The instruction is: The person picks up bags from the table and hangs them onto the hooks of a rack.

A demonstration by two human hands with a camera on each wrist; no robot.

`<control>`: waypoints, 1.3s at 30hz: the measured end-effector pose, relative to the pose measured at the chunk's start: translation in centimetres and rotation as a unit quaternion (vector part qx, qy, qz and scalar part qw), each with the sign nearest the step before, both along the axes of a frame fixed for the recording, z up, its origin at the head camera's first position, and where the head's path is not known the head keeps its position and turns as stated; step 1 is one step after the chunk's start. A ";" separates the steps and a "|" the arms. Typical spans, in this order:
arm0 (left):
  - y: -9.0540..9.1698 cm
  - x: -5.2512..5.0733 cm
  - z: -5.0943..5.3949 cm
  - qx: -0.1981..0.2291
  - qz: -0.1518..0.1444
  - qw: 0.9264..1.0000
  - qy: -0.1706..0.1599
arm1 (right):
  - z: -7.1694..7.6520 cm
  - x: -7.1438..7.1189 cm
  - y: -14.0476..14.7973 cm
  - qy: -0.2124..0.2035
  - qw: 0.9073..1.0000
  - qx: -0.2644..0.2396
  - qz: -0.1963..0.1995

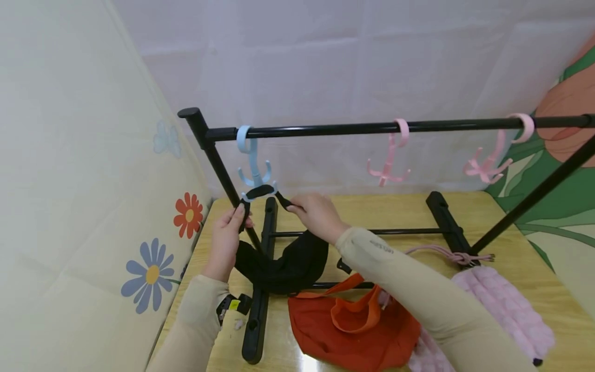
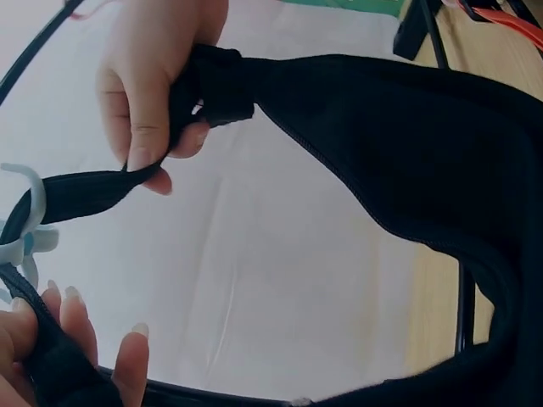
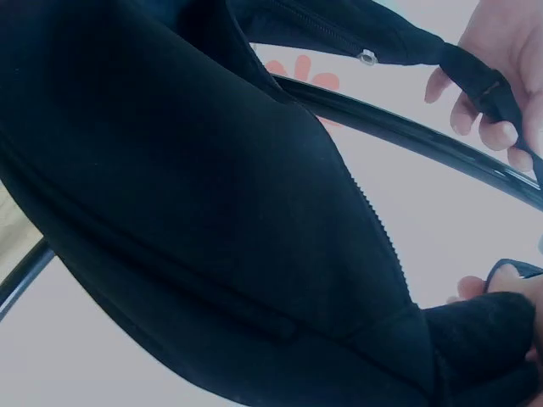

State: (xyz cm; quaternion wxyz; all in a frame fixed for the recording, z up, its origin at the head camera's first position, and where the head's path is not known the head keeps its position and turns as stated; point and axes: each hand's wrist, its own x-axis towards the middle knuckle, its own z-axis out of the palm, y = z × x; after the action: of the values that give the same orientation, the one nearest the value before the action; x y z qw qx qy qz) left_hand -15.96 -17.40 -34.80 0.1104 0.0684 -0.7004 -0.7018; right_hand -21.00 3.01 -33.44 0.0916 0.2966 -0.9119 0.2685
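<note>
A black zippered waist bag [image 1: 279, 271] hangs by its strap from a light blue multi-prong hook [image 1: 253, 163], which is hooked over the rack's top bar. The strap [image 1: 259, 192] lies across the hook's lower prongs. My left hand [image 1: 225, 237] pinches the strap just left of the hook. To the right of the hook, my right hand [image 1: 318, 217] grips the other side of the strap. The bag's body sags below both hands. In the right wrist view, the bag's dark fabric [image 3: 212, 186] fills much of the picture and partly covers my right hand.
Two pink hooks [image 1: 390, 155] hang farther right along the black rack's top bar [image 1: 325, 129]. On the wooden table, an orange bag [image 1: 353, 330] lies in front, with a pink quilted bag [image 1: 504, 307] to its right. A patterned wall stands close on the left.
</note>
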 end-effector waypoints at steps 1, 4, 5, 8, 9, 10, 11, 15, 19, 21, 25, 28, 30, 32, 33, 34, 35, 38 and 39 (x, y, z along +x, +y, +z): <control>0.1 0.0 -0.1 -0.007 0.001 1.000 0.007 | -0.1 0.0 0.1 0.004 1.000 0.000 0.006; 0.3 0.2 -0.2 -0.032 0.008 0.999 0.027 | -0.3 0.2 0.3 0.009 1.000 0.000 0.018; 0.4 0.2 -0.2 -0.040 0.012 0.999 0.031 | -0.4 0.2 0.4 0.004 1.000 -0.005 0.023; 0.7 0.4 -0.2 -0.064 0.024 0.997 0.035 | -0.5 0.2 0.7 -0.025 0.998 -0.028 0.044; 0.8 0.4 -0.2 -0.071 0.027 0.996 0.036 | -0.6 0.1 0.7 -0.037 0.997 -0.037 0.052; 0.9 0.4 -0.3 -0.076 0.030 0.996 0.039 | -0.7 0.1 0.8 -0.047 0.996 -0.046 0.060; 1.0 0.5 -0.3 -0.083 0.031 0.995 0.042 | -0.8 0.0 0.9 -0.057 0.995 -0.054 0.068; 1.2 0.7 -1.0 -0.138 0.039 0.988 0.053 | -1.5 -0.4 1.5 -0.060 0.993 -0.065 0.074; 1.5 1.2 -1.8 -0.224 0.051 0.972 0.058 | -2.2 -0.5 2.5 -0.045 0.995 -0.059 0.073; 1.6 1.6 -2.1 -0.257 0.053 0.963 0.061 | -2.5 -0.4 3.1 -0.040 0.995 -0.048 0.076; 1.5 2.1 -2.5 -0.299 0.055 0.950 0.071 | -3.0 0.2 4.5 -0.053 0.996 -0.031 0.068; 1.2 2.4 -2.8 -0.316 0.066 0.943 0.075 | -3.2 0.9 6.0 -0.089 0.994 -0.032 0.053; 0.8 2.7 -2.9 -0.322 0.079 0.940 0.077 | -3.4 1.5 7.0 -0.110 0.992 -0.037 0.043; 0.4 2.8 -2.9 -0.320 0.090 0.940 0.080 | -3.5 2.0 8.1 -0.120 0.991 -0.041 0.035; 0.2 2.9 -3.0 -0.321 0.096 0.939 0.084 | -3.6 2.3 8.6 -0.122 0.991 -0.043 0.031; 0.0 2.9 -3.0 -0.322 0.102 0.937 0.086 | -3.7 2.5 9.1 -0.121 0.991 -0.045 0.027; -0.1 2.9 -3.0 -0.322 0.107 0.937 0.089 | -3.8 2.7 9.6 -0.117 0.992 -0.047 0.025; -0.4 2.9 -2.9 -0.320 0.117 0.935 0.099 | -4.2 3.3 10.9 -0.101 0.993 -0.050 0.022; -0.4 2.9 -2.8 -0.319 0.117 0.935 0.102 | -4.3 3.5 11.2 -0.097 0.994 -0.048 0.022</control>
State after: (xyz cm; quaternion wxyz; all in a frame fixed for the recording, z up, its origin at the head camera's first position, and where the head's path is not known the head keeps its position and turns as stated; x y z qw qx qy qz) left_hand -13.01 -17.79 -37.64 0.2788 0.0391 -0.8592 -0.4272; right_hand -17.50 14.24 -37.76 0.0107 0.2845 -0.8956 0.3418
